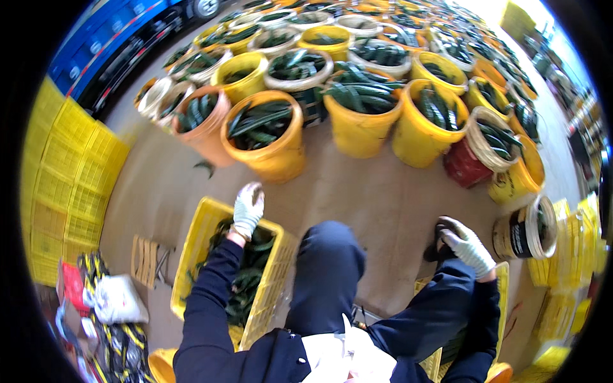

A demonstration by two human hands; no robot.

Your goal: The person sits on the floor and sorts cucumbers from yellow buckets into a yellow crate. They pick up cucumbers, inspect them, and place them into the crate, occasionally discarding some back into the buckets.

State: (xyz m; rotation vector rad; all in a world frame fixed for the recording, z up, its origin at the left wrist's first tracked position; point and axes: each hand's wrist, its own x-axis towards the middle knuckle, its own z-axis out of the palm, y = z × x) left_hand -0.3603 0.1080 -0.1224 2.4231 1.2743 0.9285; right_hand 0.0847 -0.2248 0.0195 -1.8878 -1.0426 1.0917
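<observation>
My left hand (248, 209), in a pale knitted glove with dirty fingertips, is raised over the far end of a yellow plastic crate (203, 233). Its fingers reach forward, a little bent, and nothing shows in them. Dark green cucumbers (246, 287) lie heaped in that crate, partly hidden by my left forearm. My right hand (467, 247), gloved the same way, hangs by my right knee above a dark shoe (439, 246). Its fingers are loosely stretched out and hold nothing visible. Beside my right leg is another yellow crate (502, 281), mostly covered by my leg and arm.
Ahead stand rows of cucumber-filled buckets, the nearest an orange bucket (271, 153) and a yellow bucket (361, 134). Stacked yellow crates (73, 182) line the left. A small folding stool (148, 260) and a white bag (121, 300) lie near them. A white-and-black bucket (520, 233) is tipped at right.
</observation>
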